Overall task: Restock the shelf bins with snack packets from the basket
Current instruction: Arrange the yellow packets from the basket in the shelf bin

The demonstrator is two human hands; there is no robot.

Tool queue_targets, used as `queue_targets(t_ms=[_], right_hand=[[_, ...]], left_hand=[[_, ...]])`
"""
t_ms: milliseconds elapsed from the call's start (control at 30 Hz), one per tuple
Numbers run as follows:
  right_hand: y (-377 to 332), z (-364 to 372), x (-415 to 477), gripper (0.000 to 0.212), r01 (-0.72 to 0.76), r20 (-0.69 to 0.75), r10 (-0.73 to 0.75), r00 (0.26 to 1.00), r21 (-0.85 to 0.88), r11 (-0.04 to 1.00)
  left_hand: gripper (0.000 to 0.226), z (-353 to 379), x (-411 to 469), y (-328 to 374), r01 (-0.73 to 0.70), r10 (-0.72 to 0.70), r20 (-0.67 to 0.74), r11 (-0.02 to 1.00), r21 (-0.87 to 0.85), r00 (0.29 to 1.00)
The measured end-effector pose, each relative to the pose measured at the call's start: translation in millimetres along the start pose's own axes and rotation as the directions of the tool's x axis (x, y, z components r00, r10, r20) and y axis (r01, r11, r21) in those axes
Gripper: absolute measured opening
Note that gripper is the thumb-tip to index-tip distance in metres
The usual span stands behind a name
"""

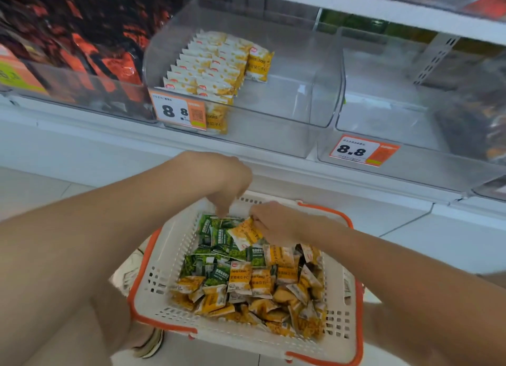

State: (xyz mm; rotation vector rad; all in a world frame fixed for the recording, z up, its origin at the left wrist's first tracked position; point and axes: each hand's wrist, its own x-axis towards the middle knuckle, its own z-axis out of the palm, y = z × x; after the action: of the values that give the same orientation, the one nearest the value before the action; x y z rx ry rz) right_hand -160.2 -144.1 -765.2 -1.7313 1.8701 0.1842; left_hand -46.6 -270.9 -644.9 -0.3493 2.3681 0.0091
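Note:
A white basket (164, 259) with orange handles sits low in view, full of yellow packets (262, 283) and green packets (216, 245). My right hand (273, 223) pinches one yellow packet (245, 233) at the basket's far end. My left hand (230, 190) reaches down beside it, its fingertips pointing at the green packets; whether they hold one is hidden. Above, a clear shelf bin (287, 97) holds rows of yellow packets (208, 64) on its left side.
A second clear bin (383, 105) to the right carries an 8.8 price tag (361, 151). The bin at the left (82, 92) is packed with red and black packets. A white shelf ledge (109, 136) runs below the bins. Tiled floor lies around the basket.

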Motion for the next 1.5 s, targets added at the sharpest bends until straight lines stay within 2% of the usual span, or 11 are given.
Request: queue_targets(t_ms=[133, 233, 400, 533, 633, 700, 833, 900, 1167, 1333, 1500], right_hand=[[-22, -62, -22, 0.014, 0.122, -0.311, -0.060, 0.949, 0.185, 0.975], [-30, -100, -35, 0.013, 0.175, -0.475, -0.040, 0.879, 0.244, 0.954], [-39, -133, -43, 0.017, 0.267, -0.651, 0.201, 0.732, 0.545, 0.795], [-39, -138, -39, 0.019, 0.278, -0.652, 0.372, 0.660, 0.673, 0.686], [-42, -146, -37, 0.021, 0.317, -0.582, 0.495, 0.645, 0.793, 0.520], [-45, -151, -36, 0.021, 0.373, -0.588, 0.494, 0.641, 0.801, 0.469], [-44, -151, -30, 0.020, 0.488, -0.582, 0.521, 0.625, 0.812, 0.321], [-41, -153, -28, 0.020, 0.498, -0.555, 0.541, 0.632, 0.826, 0.265], [-36, -165, -33, 0.021, 0.387, -0.509, 0.471, 0.720, 0.859, 0.335], [-33, -173, -28, 0.020, 0.405, -0.545, 0.400, 0.737, 0.829, 0.385], [-27, -193, -17, 0.016, 0.441, -0.607, 0.417, 0.677, 0.788, 0.431]], left_hand=[[0.088, -18, -26, -22, 0.002, -0.005, -0.018, 0.985, -0.172, 1.000], [0.063, -30, -43, -36, -0.036, -0.008, -0.119, 0.931, -0.364, 0.993], [0.033, -34, -50, -49, -0.265, -0.083, -0.324, 0.408, -0.874, 0.942], [0.037, -39, -48, -43, -0.358, -0.206, -0.380, 0.136, -0.924, 0.902], [0.029, -43, -45, -46, -0.413, -0.335, -0.419, 0.092, -0.906, 0.844], [0.030, -44, -43, -49, -0.424, -0.370, -0.423, 0.082, -0.902, 0.827], [0.043, -44, -40, -42, -0.510, -0.392, -0.401, -0.228, -0.829, 0.828], [0.032, -45, -39, -37, -0.542, -0.402, -0.416, -0.279, -0.793, 0.816], [0.027, -45, -33, -38, -0.549, -0.488, -0.381, -0.264, -0.793, 0.785], [0.030, -46, -28, -52, -0.551, -0.553, -0.525, 0.137, -0.824, 0.647], [0.037, -51, -17, -66, -0.570, -0.506, -0.674, 0.371, -0.733, 0.538]])
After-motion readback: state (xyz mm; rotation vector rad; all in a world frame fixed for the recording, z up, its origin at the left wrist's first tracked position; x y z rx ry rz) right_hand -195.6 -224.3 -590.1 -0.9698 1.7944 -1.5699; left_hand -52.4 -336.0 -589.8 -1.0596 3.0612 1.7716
